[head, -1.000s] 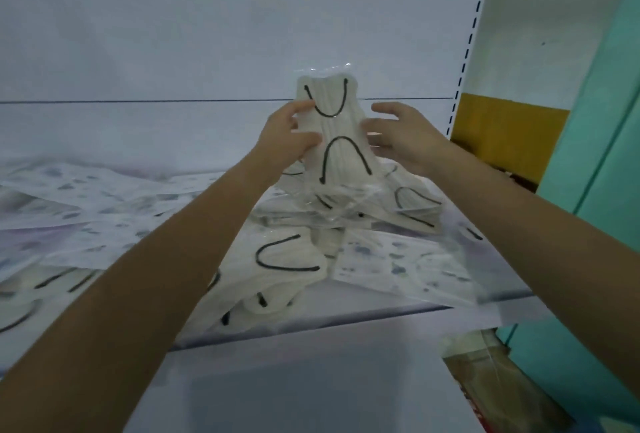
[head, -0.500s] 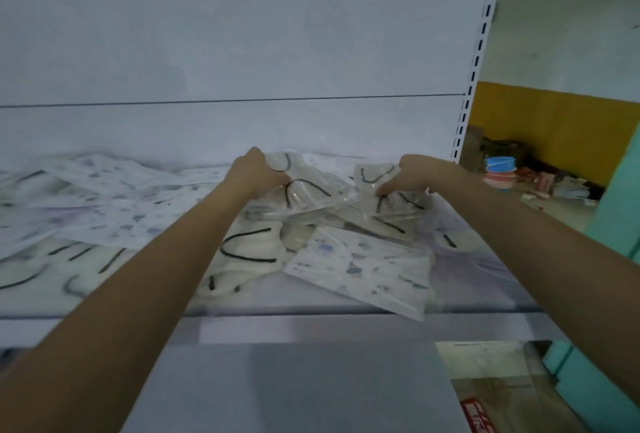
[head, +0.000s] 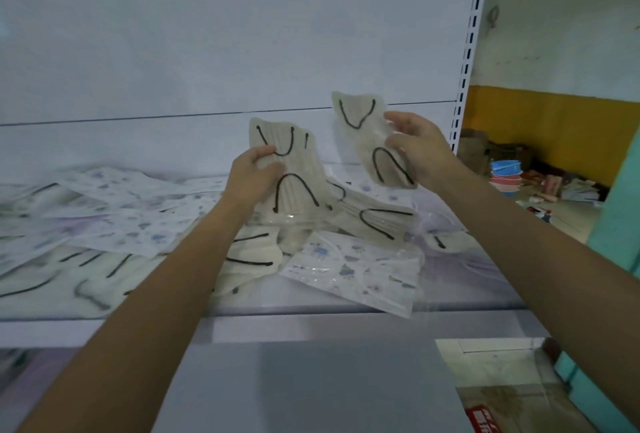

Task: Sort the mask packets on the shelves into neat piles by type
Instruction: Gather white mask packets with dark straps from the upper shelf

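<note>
Left hand (head: 254, 176) grips one cream mask packet (head: 294, 173) mid-frame; right hand (head: 420, 148) pinches another cream packet (head: 360, 128), both upright above the shelf (head: 311, 304).

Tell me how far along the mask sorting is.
Done: little; no neat pile shows on the shelf. In hand: the left hand grips one cream packet, the right hand grips a second cream packet, both lifted. Left: printed packets and other cream packets lie mixed across the shelf.
</note>
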The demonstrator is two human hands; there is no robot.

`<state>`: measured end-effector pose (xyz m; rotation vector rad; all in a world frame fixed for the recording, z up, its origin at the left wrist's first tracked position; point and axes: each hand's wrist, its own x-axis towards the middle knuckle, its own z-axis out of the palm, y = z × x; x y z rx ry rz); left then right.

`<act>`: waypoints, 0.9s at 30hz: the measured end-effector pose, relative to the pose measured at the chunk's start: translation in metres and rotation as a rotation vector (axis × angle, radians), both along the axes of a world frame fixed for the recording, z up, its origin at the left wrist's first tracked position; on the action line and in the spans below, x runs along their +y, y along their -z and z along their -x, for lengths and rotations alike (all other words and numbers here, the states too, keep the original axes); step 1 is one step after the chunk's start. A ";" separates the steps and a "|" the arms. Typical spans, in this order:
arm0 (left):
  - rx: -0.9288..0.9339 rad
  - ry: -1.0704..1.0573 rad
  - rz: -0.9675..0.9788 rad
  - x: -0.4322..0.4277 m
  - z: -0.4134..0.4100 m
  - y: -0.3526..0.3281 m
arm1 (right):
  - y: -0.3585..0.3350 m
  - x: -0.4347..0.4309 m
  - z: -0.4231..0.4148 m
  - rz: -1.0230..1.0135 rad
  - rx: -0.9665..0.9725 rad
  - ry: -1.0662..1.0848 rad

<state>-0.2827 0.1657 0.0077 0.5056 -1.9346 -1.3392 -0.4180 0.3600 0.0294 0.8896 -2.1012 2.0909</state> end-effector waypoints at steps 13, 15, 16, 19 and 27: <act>0.095 -0.011 0.208 -0.045 -0.020 -0.001 | 0.016 -0.014 -0.021 -1.136 0.216 -0.049; 0.068 -0.082 0.225 -0.047 -0.023 -0.001 | 0.021 -0.011 -0.019 -1.074 0.196 -0.035; 0.066 -0.116 0.199 -0.047 -0.023 -0.002 | 0.022 -0.010 -0.017 -0.988 0.196 -0.014; 0.068 -0.147 0.131 -0.042 -0.026 -0.003 | 0.019 -0.008 -0.014 -0.749 0.228 0.089; 0.174 -0.017 0.077 -0.009 -0.040 -0.013 | -0.023 -0.018 -0.039 0.092 -0.228 -0.202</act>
